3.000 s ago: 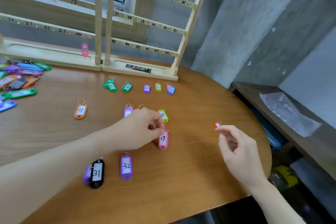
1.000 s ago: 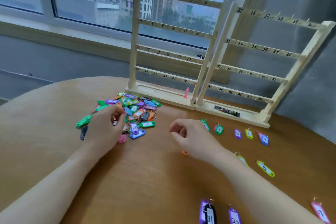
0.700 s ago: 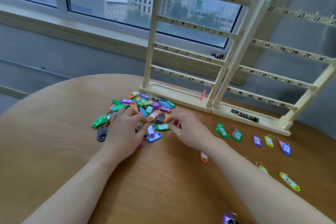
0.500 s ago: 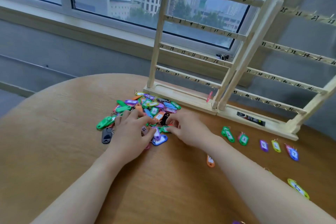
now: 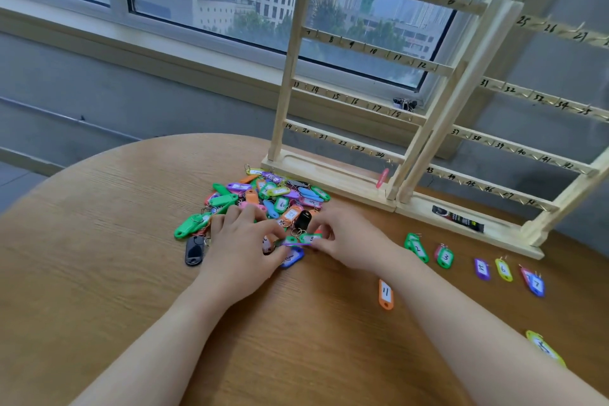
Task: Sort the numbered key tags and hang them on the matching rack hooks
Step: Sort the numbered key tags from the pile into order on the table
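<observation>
Both hands are in the sorting step at the pile of key tags on the tabletop, the left hand resting on it with curled fingers, the right hand pinching a green tag, whose number must next be read before it goes to the rack.

Bright key tags in many colours on a tan woodgrain table.
Right of the pile: green tags, a purple tag, a yellow tag, an orange tag. Left of the pile, a black tag. Behind it, a pale wood rack with black handwritten numbers.
</observation>
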Demonstrator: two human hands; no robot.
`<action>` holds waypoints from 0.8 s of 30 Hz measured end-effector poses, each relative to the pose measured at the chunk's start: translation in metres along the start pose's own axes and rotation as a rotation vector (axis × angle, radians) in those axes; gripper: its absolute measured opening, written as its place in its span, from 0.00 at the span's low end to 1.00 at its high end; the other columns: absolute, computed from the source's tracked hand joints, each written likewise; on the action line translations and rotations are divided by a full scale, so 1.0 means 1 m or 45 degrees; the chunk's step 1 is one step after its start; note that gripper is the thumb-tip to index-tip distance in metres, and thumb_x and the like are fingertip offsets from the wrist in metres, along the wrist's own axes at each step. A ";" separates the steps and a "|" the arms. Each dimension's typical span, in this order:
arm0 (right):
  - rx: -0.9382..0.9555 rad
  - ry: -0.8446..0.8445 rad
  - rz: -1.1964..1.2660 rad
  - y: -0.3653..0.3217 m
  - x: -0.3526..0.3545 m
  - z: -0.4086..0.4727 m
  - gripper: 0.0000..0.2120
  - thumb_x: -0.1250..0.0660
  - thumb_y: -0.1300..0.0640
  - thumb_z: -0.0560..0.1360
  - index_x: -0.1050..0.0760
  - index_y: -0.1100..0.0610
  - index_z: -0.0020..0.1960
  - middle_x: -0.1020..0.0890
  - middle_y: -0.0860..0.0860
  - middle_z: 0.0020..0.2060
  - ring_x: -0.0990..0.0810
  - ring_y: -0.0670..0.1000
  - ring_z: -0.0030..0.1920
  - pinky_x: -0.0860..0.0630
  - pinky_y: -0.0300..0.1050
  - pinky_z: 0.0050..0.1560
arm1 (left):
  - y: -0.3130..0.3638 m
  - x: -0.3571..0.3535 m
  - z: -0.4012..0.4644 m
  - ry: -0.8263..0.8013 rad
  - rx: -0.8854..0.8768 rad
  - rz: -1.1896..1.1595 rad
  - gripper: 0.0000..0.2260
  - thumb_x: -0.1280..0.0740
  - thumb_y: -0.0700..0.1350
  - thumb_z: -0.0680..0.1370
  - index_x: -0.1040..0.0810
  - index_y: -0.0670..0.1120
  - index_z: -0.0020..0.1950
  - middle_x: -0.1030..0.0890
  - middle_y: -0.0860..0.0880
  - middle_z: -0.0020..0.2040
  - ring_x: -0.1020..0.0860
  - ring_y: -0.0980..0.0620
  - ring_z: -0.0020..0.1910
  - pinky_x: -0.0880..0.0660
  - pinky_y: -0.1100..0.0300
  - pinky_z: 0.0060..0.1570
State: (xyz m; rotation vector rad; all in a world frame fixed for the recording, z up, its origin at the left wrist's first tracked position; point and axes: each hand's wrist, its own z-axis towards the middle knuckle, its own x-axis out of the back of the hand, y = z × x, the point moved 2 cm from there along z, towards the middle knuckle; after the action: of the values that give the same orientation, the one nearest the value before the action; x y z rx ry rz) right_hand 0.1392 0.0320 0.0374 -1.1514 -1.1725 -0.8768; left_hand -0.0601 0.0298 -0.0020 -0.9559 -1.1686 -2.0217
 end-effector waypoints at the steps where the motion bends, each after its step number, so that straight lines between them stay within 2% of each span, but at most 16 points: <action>1: -0.001 0.008 -0.001 0.000 0.000 0.000 0.09 0.29 0.46 0.77 0.20 0.46 0.55 0.26 0.43 0.43 0.24 0.47 0.45 0.21 0.51 0.48 | 0.000 0.001 0.000 0.006 0.004 -0.023 0.09 0.33 0.65 0.76 0.21 0.63 0.51 0.31 0.60 0.54 0.37 0.55 0.58 0.46 0.57 0.57; 4: -0.009 0.029 0.063 0.003 0.001 -0.002 0.07 0.27 0.47 0.76 0.20 0.46 0.52 0.23 0.45 0.46 0.23 0.47 0.47 0.21 0.52 0.49 | 0.000 0.002 0.001 0.035 0.004 -0.060 0.04 0.31 0.61 0.77 0.21 0.63 0.48 0.29 0.60 0.52 0.36 0.55 0.57 0.46 0.57 0.56; 7: -0.007 0.052 0.102 0.005 0.003 -0.006 0.07 0.26 0.48 0.75 0.24 0.46 0.46 0.23 0.45 0.45 0.24 0.48 0.46 0.21 0.53 0.48 | 0.001 0.003 0.002 0.066 0.006 -0.081 0.05 0.31 0.59 0.78 0.18 0.62 0.51 0.26 0.60 0.50 0.36 0.55 0.54 0.46 0.57 0.54; 9: -0.011 0.074 0.148 0.006 0.007 -0.010 0.06 0.27 0.49 0.75 0.23 0.48 0.45 0.22 0.46 0.44 0.24 0.48 0.44 0.22 0.52 0.47 | 0.001 0.003 0.002 0.084 -0.005 -0.111 0.05 0.31 0.58 0.78 0.18 0.61 0.51 0.25 0.61 0.48 0.34 0.56 0.53 0.45 0.57 0.53; 11: -0.034 0.089 0.208 0.007 0.012 -0.016 0.04 0.28 0.51 0.77 0.22 0.49 0.46 0.22 0.45 0.42 0.24 0.46 0.42 0.23 0.47 0.44 | 0.001 0.004 0.001 0.116 -0.026 -0.178 0.04 0.30 0.57 0.78 0.17 0.60 0.51 0.24 0.62 0.45 0.32 0.56 0.53 0.45 0.58 0.52; 13: -0.060 0.106 0.276 0.009 0.017 -0.023 0.04 0.29 0.53 0.78 0.22 0.50 0.46 0.23 0.43 0.39 0.26 0.42 0.39 0.29 0.37 0.41 | 0.001 0.006 -0.001 0.138 -0.001 -0.285 0.04 0.30 0.56 0.78 0.17 0.61 0.52 0.22 0.62 0.45 0.30 0.53 0.53 0.44 0.58 0.51; 15: -0.088 0.107 0.341 0.010 0.022 -0.029 0.04 0.30 0.51 0.79 0.21 0.51 0.46 0.22 0.43 0.38 0.26 0.40 0.38 0.31 0.34 0.39 | 0.002 0.006 -0.002 0.135 0.043 -0.379 0.06 0.30 0.55 0.78 0.18 0.64 0.54 0.21 0.60 0.47 0.31 0.50 0.53 0.42 0.58 0.50; 19: -0.210 0.050 0.566 0.017 0.031 -0.045 0.06 0.31 0.50 0.80 0.19 0.52 0.52 0.16 0.49 0.42 0.19 0.44 0.39 0.25 0.39 0.41 | 0.006 0.008 -0.007 0.126 0.024 -0.473 0.08 0.29 0.52 0.78 0.18 0.64 0.54 0.19 0.58 0.46 0.31 0.52 0.50 0.39 0.57 0.49; 22: -0.313 0.028 0.768 0.023 0.035 -0.057 0.04 0.31 0.55 0.80 0.18 0.52 0.52 0.14 0.51 0.41 0.20 0.45 0.39 0.25 0.44 0.41 | 0.012 0.010 -0.009 0.051 -0.045 -0.575 0.06 0.30 0.47 0.80 0.16 0.58 0.52 0.17 0.57 0.45 0.23 0.56 0.47 0.27 0.55 0.52; 24: -0.370 0.036 0.805 0.028 0.037 -0.064 0.04 0.32 0.58 0.80 0.18 0.53 0.53 0.15 0.50 0.40 0.19 0.44 0.38 0.25 0.44 0.40 | 0.015 0.010 -0.011 0.004 -0.070 -0.678 0.08 0.31 0.44 0.80 0.17 0.59 0.50 0.17 0.59 0.44 0.21 0.58 0.46 0.23 0.56 0.47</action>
State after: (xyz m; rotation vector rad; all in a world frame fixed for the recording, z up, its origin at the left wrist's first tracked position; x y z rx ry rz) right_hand 0.1882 -0.0227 0.0677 -1.6189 -0.5969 -0.5739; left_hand -0.0575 0.0121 0.0093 -0.7133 -1.4896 -2.4734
